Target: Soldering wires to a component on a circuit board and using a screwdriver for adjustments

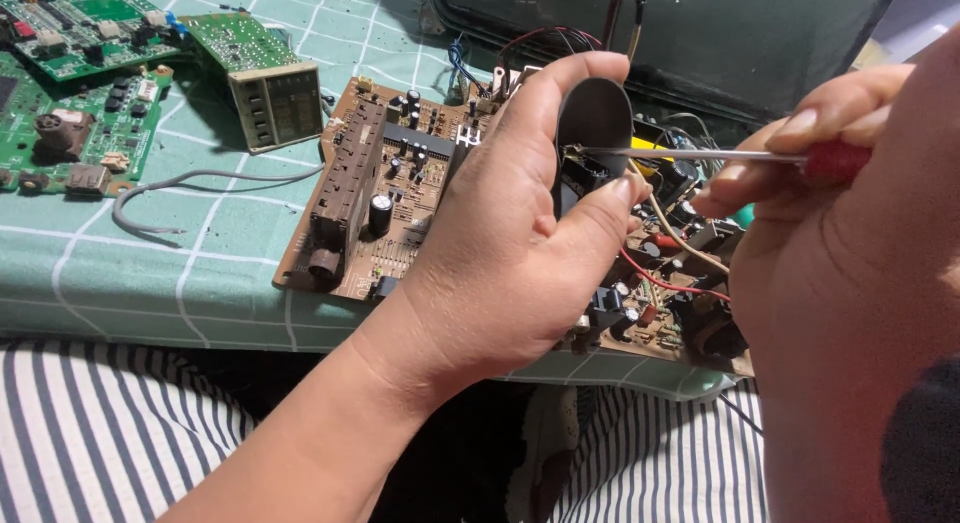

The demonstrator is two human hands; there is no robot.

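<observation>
A brown circuit board [375, 198] with black capacitors and coloured wires lies at the table's front edge. My left hand [510, 243] rests over its middle, thumb and fingers pinching a dark grey metal plate [597, 113] that stands upright on the board. My right hand [850, 233], close to the camera at the right, grips a red-handled screwdriver [720, 156]. Its thin metal shaft points left, and its tip touches a small fitting at the plate's lower edge. The board's right part is partly hidden behind both hands.
Green circuit boards [75, 93] lie at the far left on a teal checked tablecloth [200, 263]. A small board with a beige module [275, 103] and a loose grey cable [190, 183] lie beside them. A large dark housing [700, 33] stands behind. Striped fabric [110, 423] is below the table edge.
</observation>
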